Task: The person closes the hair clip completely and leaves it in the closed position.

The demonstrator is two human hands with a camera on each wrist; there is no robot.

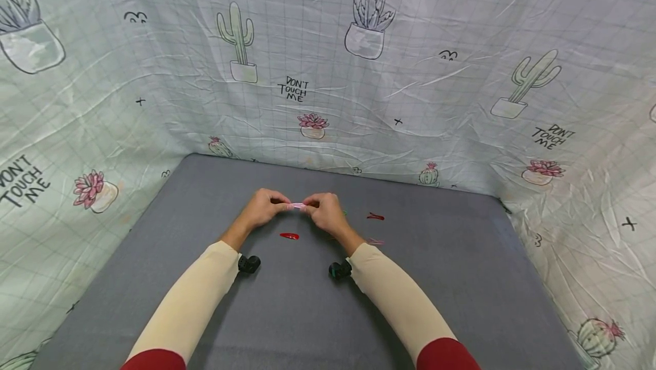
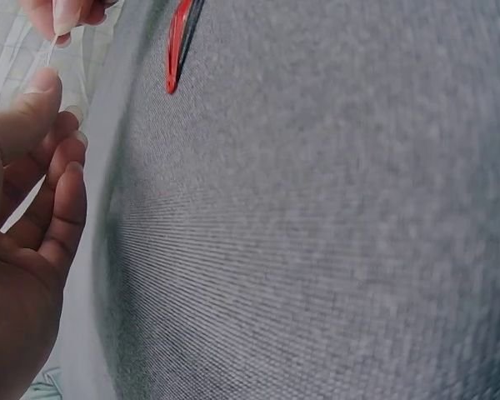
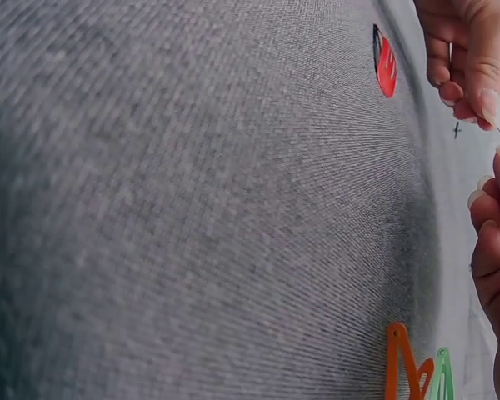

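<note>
A small pink hair clip point(image 1: 297, 205) is stretched between both hands above the grey table. My left hand point(image 1: 263, 207) pinches its left end with thumb and forefinger. The right hand point(image 1: 325, 212) pinches the opposite end the same way. Edge-on in the wrist views, the clip shows as a thin line, mostly covered by fingertips. Nearer to me than the hands, a closed red snap hair clip point(image 1: 289, 235) lies on the cloth; it also shows in the left wrist view point(image 2: 177, 46).
Right of the right hand lie a spread red clip point(image 1: 376, 216) and a pink clip point(image 1: 376, 241). An orange clip point(image 3: 397, 358) and a green clip point(image 3: 442, 375) appear low in the right wrist view. A cactus-print curtain point(image 1: 328, 74) hangs behind the table point(image 1: 307, 313).
</note>
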